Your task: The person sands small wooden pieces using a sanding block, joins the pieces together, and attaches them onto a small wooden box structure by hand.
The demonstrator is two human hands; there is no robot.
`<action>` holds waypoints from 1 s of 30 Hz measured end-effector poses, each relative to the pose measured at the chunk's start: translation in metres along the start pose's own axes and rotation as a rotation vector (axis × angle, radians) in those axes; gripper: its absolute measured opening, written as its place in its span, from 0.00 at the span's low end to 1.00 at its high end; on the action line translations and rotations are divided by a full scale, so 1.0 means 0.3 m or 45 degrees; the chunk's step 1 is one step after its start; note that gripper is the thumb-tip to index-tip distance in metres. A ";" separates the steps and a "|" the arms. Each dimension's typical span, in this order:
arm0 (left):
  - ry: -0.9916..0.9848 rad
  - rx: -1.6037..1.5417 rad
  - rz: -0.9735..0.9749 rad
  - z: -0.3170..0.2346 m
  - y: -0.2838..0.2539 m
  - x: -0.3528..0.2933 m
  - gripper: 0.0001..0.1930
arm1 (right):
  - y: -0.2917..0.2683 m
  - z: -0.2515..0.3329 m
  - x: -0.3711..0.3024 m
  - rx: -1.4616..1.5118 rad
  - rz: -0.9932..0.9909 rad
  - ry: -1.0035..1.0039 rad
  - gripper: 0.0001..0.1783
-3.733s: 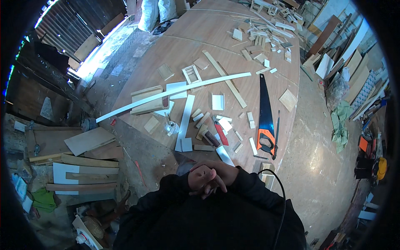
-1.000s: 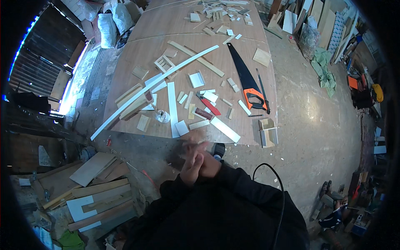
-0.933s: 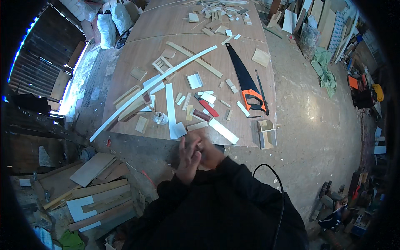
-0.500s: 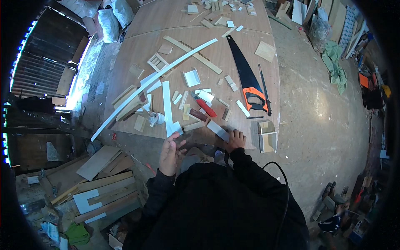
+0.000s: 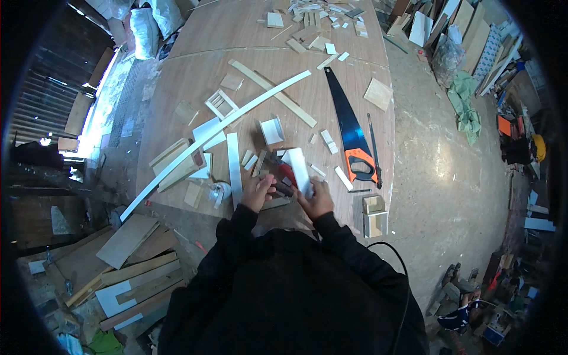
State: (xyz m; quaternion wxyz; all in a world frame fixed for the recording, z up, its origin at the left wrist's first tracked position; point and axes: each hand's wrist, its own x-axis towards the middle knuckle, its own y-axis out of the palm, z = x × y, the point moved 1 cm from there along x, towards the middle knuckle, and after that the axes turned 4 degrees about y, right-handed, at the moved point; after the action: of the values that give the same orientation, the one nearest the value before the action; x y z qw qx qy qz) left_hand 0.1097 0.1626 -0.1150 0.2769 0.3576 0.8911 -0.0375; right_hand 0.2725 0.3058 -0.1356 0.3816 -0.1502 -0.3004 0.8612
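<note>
A short white-faced wooden board [image 5: 299, 168] stands tilted up from the table's near edge, gripped at its lower end by my right hand [image 5: 317, 200]. To its left, my left hand [image 5: 257, 193] is loosely curled with its fingers a little apart; I see nothing in it. Between the hands lies a dark brown wooden handle-like piece [image 5: 283, 189], partly covered by fingers. Behind the board, a red-handled tool [image 5: 286, 172] is partly hidden. A long white strip [image 5: 234, 165] runs away from my left hand.
An orange-handled handsaw [image 5: 349, 130] lies right of centre beside a thin dark rod-like tool [image 5: 374, 148]. A small wooden box [image 5: 375, 216] sits at the near right corner. One long white strip [image 5: 219, 130] crosses the left side diagonally. Boards [image 5: 139, 284] are piled on the floor at left.
My right hand has raised the white-faced board from the table edge and brought it left, tilted up. My left hand has moved inward and its fingers have curled. The view has shifted slightly.
</note>
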 end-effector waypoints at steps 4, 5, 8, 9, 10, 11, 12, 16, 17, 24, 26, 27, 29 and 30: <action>-0.059 0.046 -0.027 0.009 -0.010 0.234 0.21 | 0.186 0.081 0.211 -0.229 -0.116 -0.032 0.28; -0.011 -0.013 -0.044 -0.001 0.007 0.256 0.20 | 0.216 0.099 0.257 -0.363 -0.102 0.041 0.29; 0.112 -0.052 0.023 0.021 -0.028 0.275 0.19 | 0.286 0.143 0.343 -0.528 -0.086 0.131 0.30; 0.163 -0.095 0.085 0.053 -0.045 0.275 0.18 | 0.314 0.149 0.363 -0.566 -0.089 0.160 0.30; 0.210 -0.139 0.158 0.038 -0.040 0.267 0.17 | 0.331 0.145 0.387 -0.610 -0.100 0.198 0.30; 0.090 -0.043 0.109 0.033 -0.040 0.238 0.14 | 0.345 0.138 0.406 -0.622 -0.099 0.207 0.30; 0.084 -0.051 0.099 0.054 -0.064 0.229 0.14 | 0.366 0.153 0.412 -0.652 -0.101 0.197 0.30; -0.145 -0.104 0.147 0.026 -0.116 0.201 0.12 | 0.409 0.170 0.438 -0.747 -0.120 0.186 0.32; -0.134 -0.050 0.184 0.022 -0.126 0.198 0.12 | 0.417 0.175 0.437 -0.738 -0.128 0.205 0.33; -0.151 -0.004 0.257 -0.039 -0.147 0.199 0.11 | 0.439 0.190 0.457 -0.783 -0.205 0.179 0.33; -0.171 0.000 0.274 -0.054 -0.154 0.189 0.12 | 0.438 0.210 0.447 -0.741 -0.231 0.134 0.32; -0.195 0.003 0.285 -0.062 -0.159 0.178 0.12 | 0.439 0.220 0.437 -0.695 -0.249 0.088 0.30; -0.166 -0.041 0.300 -0.094 -0.133 0.160 0.13 | 0.427 0.159 0.416 -0.509 -0.254 0.007 0.27; -0.147 -0.083 0.322 -0.106 -0.117 0.156 0.13 | 0.417 0.121 0.400 -0.328 -0.253 -0.059 0.25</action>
State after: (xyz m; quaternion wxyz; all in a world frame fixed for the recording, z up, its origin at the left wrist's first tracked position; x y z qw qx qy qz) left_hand 0.0441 0.1738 -0.1173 0.3419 0.4551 0.8222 0.0061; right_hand 0.1044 0.3147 -0.1901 0.4354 -0.1474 -0.4303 0.7768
